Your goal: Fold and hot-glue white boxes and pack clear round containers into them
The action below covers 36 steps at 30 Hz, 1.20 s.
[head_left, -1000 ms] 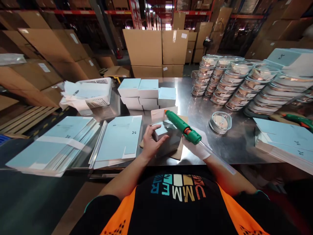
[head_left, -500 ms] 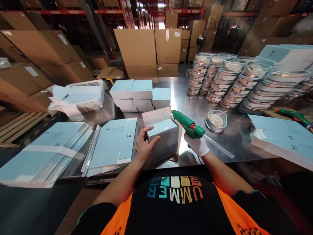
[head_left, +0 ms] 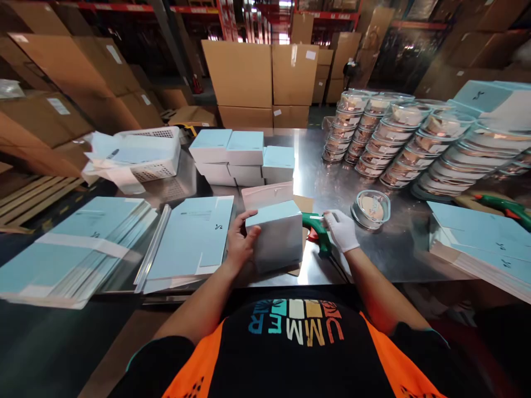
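Glue gun (head_left: 316,232) now down on table (head_left: 385,249); box (head_left: 276,235) flap closed

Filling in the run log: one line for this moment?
left hand: grips box | right hand: on glue gun | table

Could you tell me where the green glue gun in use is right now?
The green glue gun lies on the steel table under the gloved right hand, just right of the box.
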Motion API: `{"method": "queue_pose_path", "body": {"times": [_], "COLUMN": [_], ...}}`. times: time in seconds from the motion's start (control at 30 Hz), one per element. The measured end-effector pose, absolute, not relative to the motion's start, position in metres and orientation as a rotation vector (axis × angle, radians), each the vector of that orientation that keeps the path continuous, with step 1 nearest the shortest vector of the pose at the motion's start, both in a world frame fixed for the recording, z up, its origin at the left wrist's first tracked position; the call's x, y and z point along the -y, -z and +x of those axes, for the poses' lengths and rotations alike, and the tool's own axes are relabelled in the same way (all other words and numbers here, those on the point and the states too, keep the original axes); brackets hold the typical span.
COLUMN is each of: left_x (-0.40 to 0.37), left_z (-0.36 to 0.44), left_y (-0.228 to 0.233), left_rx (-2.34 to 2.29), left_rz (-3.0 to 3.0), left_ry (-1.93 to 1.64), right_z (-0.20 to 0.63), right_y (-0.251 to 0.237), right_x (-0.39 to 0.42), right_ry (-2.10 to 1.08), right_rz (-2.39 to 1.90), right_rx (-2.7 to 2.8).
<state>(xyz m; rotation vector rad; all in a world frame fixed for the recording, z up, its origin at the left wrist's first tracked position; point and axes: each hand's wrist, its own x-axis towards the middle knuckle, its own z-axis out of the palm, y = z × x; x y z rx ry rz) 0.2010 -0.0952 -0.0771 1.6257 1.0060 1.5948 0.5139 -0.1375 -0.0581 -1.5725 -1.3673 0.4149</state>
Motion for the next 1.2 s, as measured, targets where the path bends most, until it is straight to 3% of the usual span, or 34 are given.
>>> {"method": "queue_pose_path", "body": {"times": [0.2, 0.6, 0.8, 1.0, 1.2], "left_x": [0.095, 0.082, 0.080, 0.087, 0.076], "left_z": [0.205, 0.204, 0.188, 0.183, 0.171], "left_y": [0.072, 0.069, 0.042, 0.038, 0.046], "left_rx": [-0.884, -0.666, -0.566, -0.465, -0.545], "left_rz": [1.655, 1.656, 1.962, 2.016, 2.026], "left_ry": [-1.523, -1.699, -1.301, -1.325, -1.381], "right_z": [0.438, 0.467, 0.463, 0.464, 0.455], "right_y": [0.021, 0.039, 0.031, 0.036, 0.078], "right_x": [0.127, 0.126, 0.143, 0.149, 0.157], "right_ry": [-0.960, -0.595, -0.634, -0.631, -0.706], "right_rz": [-1.221, -1.016, -0.987, -0.912, -1.256], "right_rx": [1.314, 1.759, 1.864, 1.885, 1.758]}}
